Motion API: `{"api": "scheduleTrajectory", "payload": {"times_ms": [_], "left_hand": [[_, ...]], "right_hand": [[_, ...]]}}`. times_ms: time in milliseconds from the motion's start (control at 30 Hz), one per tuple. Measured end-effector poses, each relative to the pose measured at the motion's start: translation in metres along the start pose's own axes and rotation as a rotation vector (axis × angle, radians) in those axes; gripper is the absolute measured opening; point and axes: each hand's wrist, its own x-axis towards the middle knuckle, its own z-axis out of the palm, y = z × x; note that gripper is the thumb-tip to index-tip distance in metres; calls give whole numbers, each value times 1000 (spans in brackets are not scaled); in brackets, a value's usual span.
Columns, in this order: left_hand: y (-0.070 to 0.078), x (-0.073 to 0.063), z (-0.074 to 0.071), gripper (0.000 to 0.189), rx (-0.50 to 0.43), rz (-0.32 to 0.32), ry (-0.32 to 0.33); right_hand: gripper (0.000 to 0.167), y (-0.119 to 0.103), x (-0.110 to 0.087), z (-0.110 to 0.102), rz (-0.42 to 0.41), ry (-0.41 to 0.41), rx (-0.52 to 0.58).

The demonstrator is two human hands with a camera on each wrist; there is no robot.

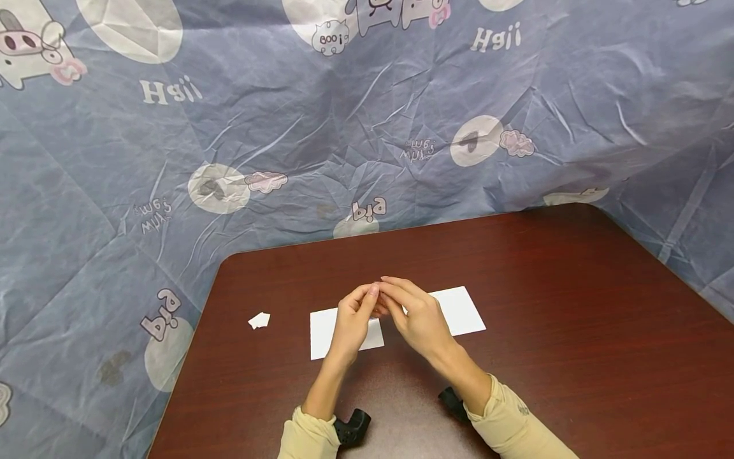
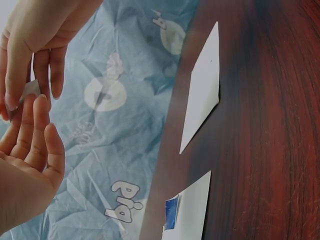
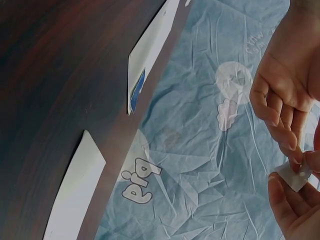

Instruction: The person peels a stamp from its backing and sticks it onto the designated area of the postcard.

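Note:
Over the table, the fingertips of my left hand [image 1: 351, 322] and right hand [image 1: 421, 319] meet. Between them they pinch a small whitish piece of tape [image 3: 295, 176] with a zigzag edge; it also shows between the fingers in the left wrist view. Fingers cover much of it. Below the left hand lies a white card [image 1: 323, 335], with a blue patch [image 2: 171, 212] at its end toward the other card. A second white card [image 1: 461, 311] lies to the right, partly behind the right hand in the head view.
Small white paper pieces [image 1: 259, 320] lie on the left of the dark red-brown table [image 1: 545, 319]. A blue printed cloth [image 1: 321, 127] hangs behind the table's far edge. Black curved mounts [image 1: 352, 427] sit at both wrists, by the cream sleeves.

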Motion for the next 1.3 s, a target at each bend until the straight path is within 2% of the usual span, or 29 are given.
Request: {"api": "scheduleTrajectory", "payload": {"times_ms": [233, 367, 700, 867, 1033, 1167, 1300], "left_hand": [[-2, 1, 1, 29, -49, 35, 28], [-1, 1, 2, 27, -41, 48, 45], [-1, 1, 0, 23, -16, 39, 54], [-2, 1, 0, 22, -16, 37, 46], [-1, 1, 2, 20, 56, 18, 32], [15, -3, 5, 18, 165, 38, 3], [29, -8, 8, 18, 275, 80, -28]], "right_hand": [[30, -4, -1, 2, 21, 3, 32], [30, -5, -1, 2, 21, -7, 53], [27, -5, -1, 2, 34, -11, 64], [23, -3, 1, 0, 69, -13, 83], [21, -2, 4, -6, 194, -41, 142], [24, 0, 5, -10, 294, -92, 157], [29, 2, 7, -15, 345, -133, 137]]}}
